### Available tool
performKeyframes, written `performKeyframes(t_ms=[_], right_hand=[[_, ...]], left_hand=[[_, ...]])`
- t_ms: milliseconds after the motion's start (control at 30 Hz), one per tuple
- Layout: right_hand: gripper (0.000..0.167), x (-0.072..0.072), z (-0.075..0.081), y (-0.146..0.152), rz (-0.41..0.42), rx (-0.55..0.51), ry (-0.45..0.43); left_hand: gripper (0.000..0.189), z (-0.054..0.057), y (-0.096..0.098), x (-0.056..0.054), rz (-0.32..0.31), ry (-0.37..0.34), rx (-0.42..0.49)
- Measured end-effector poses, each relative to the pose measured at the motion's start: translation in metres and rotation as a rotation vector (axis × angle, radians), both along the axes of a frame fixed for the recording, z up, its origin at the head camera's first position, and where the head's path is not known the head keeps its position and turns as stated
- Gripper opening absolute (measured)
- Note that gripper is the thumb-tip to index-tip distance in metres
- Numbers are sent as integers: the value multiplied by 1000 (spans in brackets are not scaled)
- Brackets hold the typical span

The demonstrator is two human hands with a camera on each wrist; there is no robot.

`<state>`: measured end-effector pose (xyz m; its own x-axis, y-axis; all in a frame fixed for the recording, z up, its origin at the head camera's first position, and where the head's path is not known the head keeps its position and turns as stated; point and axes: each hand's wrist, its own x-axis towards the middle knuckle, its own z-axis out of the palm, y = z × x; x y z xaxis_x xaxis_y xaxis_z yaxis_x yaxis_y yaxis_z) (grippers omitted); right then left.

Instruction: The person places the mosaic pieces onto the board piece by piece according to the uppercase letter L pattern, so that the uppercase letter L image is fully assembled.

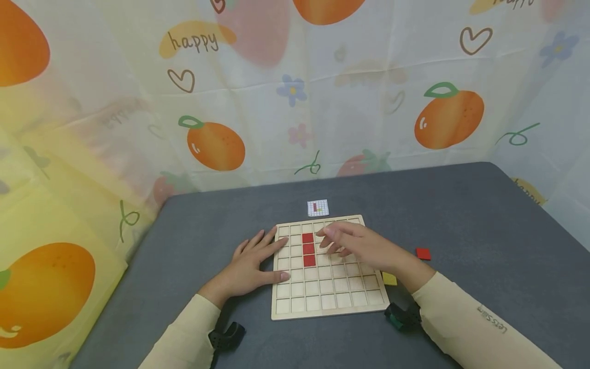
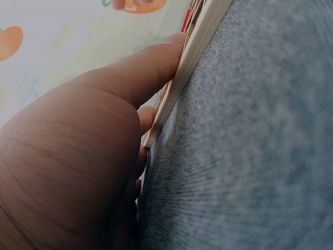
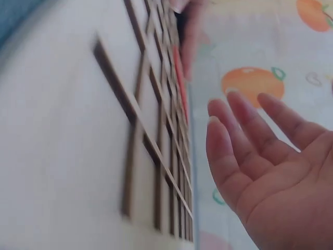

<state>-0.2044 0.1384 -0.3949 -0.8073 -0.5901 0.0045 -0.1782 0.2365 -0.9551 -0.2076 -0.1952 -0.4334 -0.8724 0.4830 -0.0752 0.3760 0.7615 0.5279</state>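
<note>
A wooden grid board [image 1: 328, 299] lies flat on the table, and three red square tiles [image 1: 308, 249] fill a short column in its upper left part. My left hand [image 1: 251, 262] rests at the board's left side with fingers spread; its thumb [image 2: 151, 67] touches the rim in the left wrist view. Above the board, just right of the red tiles, hovers my right hand [image 1: 359, 244]. Its fingers [image 3: 255, 127] are loosely bent with nothing between them in the right wrist view.
Beyond the board's far edge lies a small printed grid card [image 1: 318, 208]. A yellow tile [image 1: 389, 278] sits against the board's right edge, partly hidden by the right arm. Further right is a loose red tile [image 1: 423, 253]. A patterned cloth [image 1: 295, 128] hangs behind the grey table [image 1: 207, 215].
</note>
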Motion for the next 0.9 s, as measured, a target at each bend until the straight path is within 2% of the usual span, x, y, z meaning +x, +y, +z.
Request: performKeyframes(t_ms=[267,467,733,900], right_hand=[[60,1,11,36,-18,-59,-9],[58,3,14,66,-45,-47,32],[53,8,10,103,-100,-12,94],[52,12,5,124,-149,4,85]], left_hand=[[93,1,-1,1,-9,-13,19],[93,1,-1,1,-8,-16,13],[93,0,0,0,-1,-11,5],[94,0,0,0,-1,-8,6]])
